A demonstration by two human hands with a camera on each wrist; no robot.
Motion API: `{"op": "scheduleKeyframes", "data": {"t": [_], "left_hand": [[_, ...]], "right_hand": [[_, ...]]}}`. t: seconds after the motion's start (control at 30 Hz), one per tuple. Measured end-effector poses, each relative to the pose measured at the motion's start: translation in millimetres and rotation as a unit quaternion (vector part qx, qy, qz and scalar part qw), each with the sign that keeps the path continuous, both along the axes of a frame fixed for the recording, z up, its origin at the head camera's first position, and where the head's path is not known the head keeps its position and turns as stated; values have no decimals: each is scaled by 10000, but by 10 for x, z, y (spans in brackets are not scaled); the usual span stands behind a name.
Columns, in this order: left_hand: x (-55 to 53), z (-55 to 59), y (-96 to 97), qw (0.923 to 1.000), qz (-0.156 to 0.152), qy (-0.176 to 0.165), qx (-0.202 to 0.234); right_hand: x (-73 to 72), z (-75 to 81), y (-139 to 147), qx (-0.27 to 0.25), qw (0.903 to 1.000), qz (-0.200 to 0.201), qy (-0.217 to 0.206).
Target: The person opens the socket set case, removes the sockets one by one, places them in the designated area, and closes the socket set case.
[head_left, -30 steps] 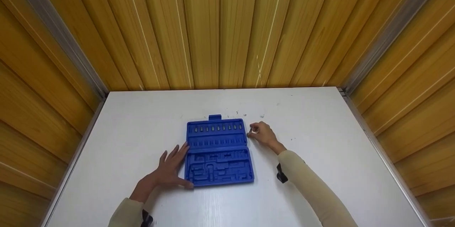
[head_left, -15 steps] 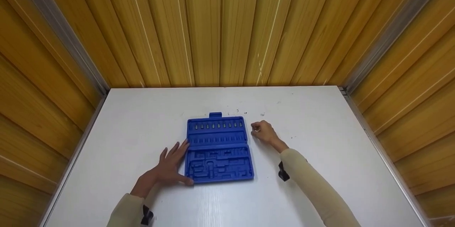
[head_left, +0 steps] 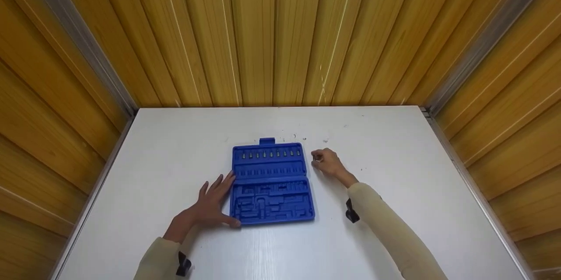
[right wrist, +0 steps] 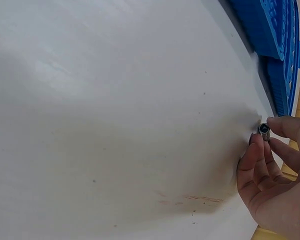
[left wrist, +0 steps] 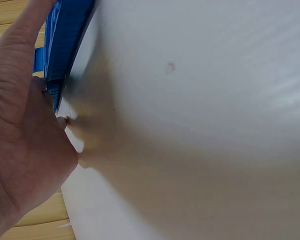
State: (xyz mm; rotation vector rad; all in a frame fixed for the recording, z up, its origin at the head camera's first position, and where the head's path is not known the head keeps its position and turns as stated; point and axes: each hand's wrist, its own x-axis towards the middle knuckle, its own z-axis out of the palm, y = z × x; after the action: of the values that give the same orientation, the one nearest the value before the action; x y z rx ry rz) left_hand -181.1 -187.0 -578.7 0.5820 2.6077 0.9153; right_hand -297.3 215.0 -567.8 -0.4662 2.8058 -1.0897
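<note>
A blue plastic tool case [head_left: 269,170] lies opened flat on the white table. Along its far half runs a row of small metal bits [head_left: 271,154]; moulded recesses fill the near half. My left hand [head_left: 210,205] rests against the case's left side with spread fingers, the thumb at its near left corner. Just right of the far half, my right hand [head_left: 328,162] pinches a small metal socket [right wrist: 264,130] between thumb and fingers. In the right wrist view the socket's hollow end faces the camera. The left wrist view shows my left hand [left wrist: 30,135] along the case edge [left wrist: 65,45].
The white table [head_left: 394,148] ends at a yellow wood-patterned wall [head_left: 280,52] at the back, with similar panels on both sides. Small dark marks [head_left: 325,141] dot the tabletop beyond the case. A latch tab [head_left: 267,141] sticks out from the case's far edge.
My right hand has drawn slightly to the right, away from the case's edge, still pinching the socket. My left hand stays against the case. The head view has shifted a little.
</note>
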Motion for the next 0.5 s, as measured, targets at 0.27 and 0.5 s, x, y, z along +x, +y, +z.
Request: {"op": "scheduleKeyframes", "data": {"t": [0.27, 0.5], "left_hand": [[-16, 8, -15, 10000, -39, -5, 17], [-19, -11, -20, 9999, -87, 79, -24]], "right_hand": [[-11, 45, 5, -21, 10000, -85, -47], [-44, 170, -46, -75, 9996, -250, 68]]}}
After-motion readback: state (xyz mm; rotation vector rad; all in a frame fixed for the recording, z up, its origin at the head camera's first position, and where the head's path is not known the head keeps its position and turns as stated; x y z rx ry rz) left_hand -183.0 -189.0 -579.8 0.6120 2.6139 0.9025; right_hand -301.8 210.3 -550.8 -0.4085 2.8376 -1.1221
